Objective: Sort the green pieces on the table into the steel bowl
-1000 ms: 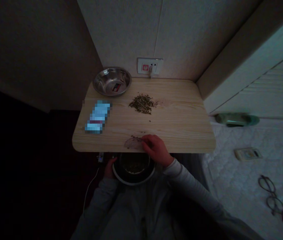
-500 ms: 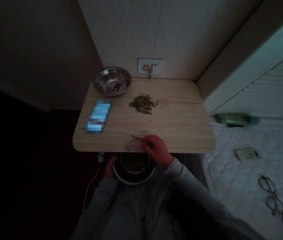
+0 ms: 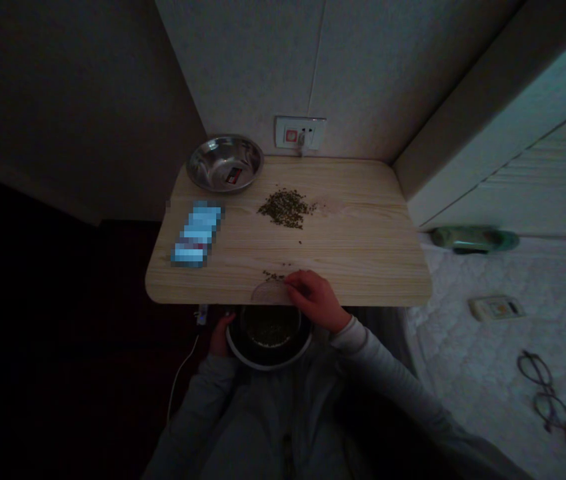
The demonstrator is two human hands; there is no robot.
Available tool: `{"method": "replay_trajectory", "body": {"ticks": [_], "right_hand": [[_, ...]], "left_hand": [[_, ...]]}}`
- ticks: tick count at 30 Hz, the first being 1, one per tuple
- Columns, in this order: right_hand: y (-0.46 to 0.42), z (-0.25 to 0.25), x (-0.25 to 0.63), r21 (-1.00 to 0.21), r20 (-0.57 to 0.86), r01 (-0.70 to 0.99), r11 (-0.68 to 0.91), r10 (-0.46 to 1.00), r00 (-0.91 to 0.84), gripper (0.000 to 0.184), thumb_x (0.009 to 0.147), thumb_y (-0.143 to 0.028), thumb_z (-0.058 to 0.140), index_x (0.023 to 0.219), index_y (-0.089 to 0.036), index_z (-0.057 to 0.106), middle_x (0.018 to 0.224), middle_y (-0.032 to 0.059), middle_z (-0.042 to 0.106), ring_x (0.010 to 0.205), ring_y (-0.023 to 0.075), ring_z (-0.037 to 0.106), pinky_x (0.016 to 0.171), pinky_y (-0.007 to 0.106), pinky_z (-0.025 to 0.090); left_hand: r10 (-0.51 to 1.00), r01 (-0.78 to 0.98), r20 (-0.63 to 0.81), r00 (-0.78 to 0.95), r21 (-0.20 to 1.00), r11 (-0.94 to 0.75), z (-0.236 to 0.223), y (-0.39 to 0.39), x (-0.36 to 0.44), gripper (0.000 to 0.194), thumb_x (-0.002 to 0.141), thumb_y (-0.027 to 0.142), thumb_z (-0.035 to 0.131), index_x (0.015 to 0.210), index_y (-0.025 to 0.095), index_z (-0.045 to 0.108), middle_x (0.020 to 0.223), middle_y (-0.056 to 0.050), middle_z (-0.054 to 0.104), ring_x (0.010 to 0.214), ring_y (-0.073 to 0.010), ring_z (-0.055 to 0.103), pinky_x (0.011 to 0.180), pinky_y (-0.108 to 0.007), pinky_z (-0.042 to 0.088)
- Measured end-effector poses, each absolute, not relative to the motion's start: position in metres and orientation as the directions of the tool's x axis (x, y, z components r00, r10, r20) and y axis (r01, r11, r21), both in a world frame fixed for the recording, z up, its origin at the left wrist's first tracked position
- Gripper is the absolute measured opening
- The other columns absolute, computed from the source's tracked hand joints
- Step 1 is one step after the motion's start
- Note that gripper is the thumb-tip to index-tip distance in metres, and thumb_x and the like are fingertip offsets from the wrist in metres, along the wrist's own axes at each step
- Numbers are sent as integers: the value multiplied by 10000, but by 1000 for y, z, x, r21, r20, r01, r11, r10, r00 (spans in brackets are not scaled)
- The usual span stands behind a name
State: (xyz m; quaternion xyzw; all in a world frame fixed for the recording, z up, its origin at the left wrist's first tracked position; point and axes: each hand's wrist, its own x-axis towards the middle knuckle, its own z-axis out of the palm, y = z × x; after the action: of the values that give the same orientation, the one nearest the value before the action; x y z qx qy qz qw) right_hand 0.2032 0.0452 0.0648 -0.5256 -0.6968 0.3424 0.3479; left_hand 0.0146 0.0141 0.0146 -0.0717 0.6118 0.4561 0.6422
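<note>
Bed [image 3: 483, 373]: white and quilted, to the right of the table, cut off by the right side of the view.
Table [image 3: 353, 247]: pale wood grain, round corners, back edge at the wall below a socket [image 3: 300, 133].
Dark bowl [image 3: 269, 367]: below the table's front edge, pale outer rim, small grains inside; dimness hides most of its inside, and the table edge cuts across its far part.
Steel bowl [image 3: 225, 163]: at the table's back left corner, a dark label inside.
Right hand [image 3: 319, 303]: over the front edge, fingers curled, thumb and index tips nearly together, by a thin see-through curved piece [image 3: 269, 291]; whether they grip it cannot be told.
Bottle [image 3: 473, 239]: green, lying on the bed, blurred.
Phone [image 3: 197, 233]: on the table's left, screen pixelated.
Pile [image 3: 287, 208]: greenish-brown grains, mid-table towards the back.
Left hand [image 3: 220, 337]: closed around the dark bowl's left side, thumb at the rim, other fingers hidden.
Glasses [image 3: 543, 388]: on the bed, near a dark red thing only partly made out.
Stray grains [image 3: 273, 275]: beside the right fingertips.
</note>
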Motion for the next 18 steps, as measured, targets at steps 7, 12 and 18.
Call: {"method": "replay_trajectory", "body": {"ticks": [7,12,18], "right_hand": [[58,62,228,-945,52,323,51,999,-4,149,718,-276,456,823,-181,503,613,-19,493,551,93,453,514,209,363],[62,61,242,-905,85,421,66,996,27,165,723,-280,446,836,-178,510,631,-14,495,564,95,450,531,212,366],[59,62,239,-828,115,551,105,993,-17,178,738,-275,430,856,-176,518,641,1,509,593,109,458,562,231,369]], "left_hand": [[469,-695,-866,-174,446,565,22,15,17,245,629,106,445,433,174,577,425,-13,596,525,-159,590,623,-281,466],[474,-677,-864,-169,451,582,22,14,21,232,636,120,445,460,162,591,459,-24,612,534,-156,593,623,-266,467],[507,-671,-851,-139,458,584,14,14,23,209,620,117,473,461,166,599,461,-6,616,486,-126,578,575,-220,468]]}}
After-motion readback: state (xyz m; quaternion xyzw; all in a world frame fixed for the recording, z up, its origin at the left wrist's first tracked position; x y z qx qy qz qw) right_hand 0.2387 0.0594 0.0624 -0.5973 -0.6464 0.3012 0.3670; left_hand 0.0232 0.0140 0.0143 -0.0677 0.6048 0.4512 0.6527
